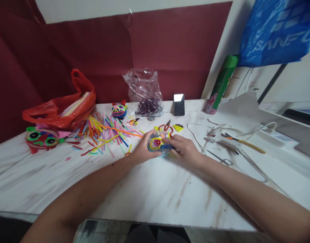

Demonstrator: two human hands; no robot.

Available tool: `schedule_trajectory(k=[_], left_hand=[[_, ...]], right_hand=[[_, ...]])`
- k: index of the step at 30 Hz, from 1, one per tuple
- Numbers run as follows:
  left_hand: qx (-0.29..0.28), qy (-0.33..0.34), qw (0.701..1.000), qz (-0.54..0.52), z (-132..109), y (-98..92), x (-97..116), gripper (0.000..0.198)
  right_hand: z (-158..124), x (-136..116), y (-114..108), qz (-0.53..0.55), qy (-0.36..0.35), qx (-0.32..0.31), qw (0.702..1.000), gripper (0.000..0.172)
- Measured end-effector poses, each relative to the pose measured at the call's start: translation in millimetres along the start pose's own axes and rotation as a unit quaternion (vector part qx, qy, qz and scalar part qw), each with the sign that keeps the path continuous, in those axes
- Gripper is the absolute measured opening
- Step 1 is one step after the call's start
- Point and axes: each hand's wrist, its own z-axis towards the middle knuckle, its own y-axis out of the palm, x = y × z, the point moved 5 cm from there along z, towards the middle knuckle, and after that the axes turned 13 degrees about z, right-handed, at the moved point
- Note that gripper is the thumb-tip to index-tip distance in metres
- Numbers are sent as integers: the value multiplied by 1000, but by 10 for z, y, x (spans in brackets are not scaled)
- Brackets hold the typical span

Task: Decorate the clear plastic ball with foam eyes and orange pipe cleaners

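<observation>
Yellow, red and blue trim a see-through round craft piece (157, 144), grasped in both hands over the middle of a marbled counter (149, 199). The left hand (142, 149) cups its left side; the right hand (187, 148) grips its right, fingers at a dark blue strip (167, 146). Just beyond lie orange-handled scissors (167, 127) and a yellow-and-black piece (178, 127). Fuzzy coloured sticks (110, 131) spread toward the counter's left end, near a striped figure (42, 139) and a red plastic bag (56, 109). Near the back edge sit a small blue figure (119, 110), a clear bag (149, 101) and a black device (179, 107).
</observation>
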Motion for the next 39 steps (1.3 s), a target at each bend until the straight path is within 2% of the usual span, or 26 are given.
schedule_trajectory(k=[3,7,10,13,15,18,22,25,28,31,35,39], left_hand=[[3,0,1000,11,3,9,20,94],[10,1,1000,14,15,8,38,92],[22,-8,1000,19,11,0,50,92],[50,-25,998,19,-1,-20,64,89],[63,-43,997,15,-9,-27,63,89],[59,-52,997,-14,-6,-15,45,90],[25,-30,994,-106,29,8,-10,79],[11,-28,986,-163,62,-2,-59,71],[16,-44,983,-177,81,-20,-83,62],[36,-61,987,-144,77,-43,-79,52],[60,-81,992,-77,56,-69,-65,45],[65,-74,993,-61,50,-66,-50,43]], right_hand=[[-9,52,50,-32,36,-48,998,35],[2,64,51,9,67,-43,997,36],[35,63,-18,62,87,23,994,38],[54,149,-116,78,157,120,977,41],[49,250,-123,99,218,146,960,52],[9,414,-23,190,311,128,922,62],[-77,526,142,346,393,86,847,51],[-155,620,183,390,445,101,799,44],[-196,705,221,424,465,113,769,41],[-200,729,260,447,460,109,759,40],[-189,683,278,443,454,96,767,42],[-183,639,274,435,457,93,770,43]])
